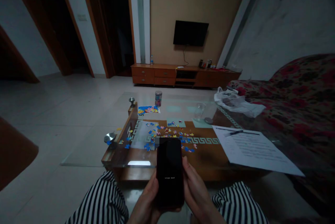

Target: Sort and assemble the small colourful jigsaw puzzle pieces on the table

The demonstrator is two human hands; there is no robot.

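A smartphone (170, 175) with a dark screen is held upright between both hands, in front of the glass table's near edge. My left hand (146, 196) grips its left side, with the thumb along the edge. On the other side, my right hand (197, 189) is closed round the phone's right edge. Small pale text shows low on the screen. Beyond the phone, loose jigsaw puzzle pieces (174, 131), mostly blue, yellow and pink, lie scattered on the glass table (91, 147). The phone hides part of them.
On the table are a picture card (148, 110), a lidded jar (158, 98), a clear container (199, 111), a round lid (208, 120), a plastic bag (237, 102) and printed paper (251, 149) with a pen (235, 133). A flowered sofa (300, 95) stands at the right.
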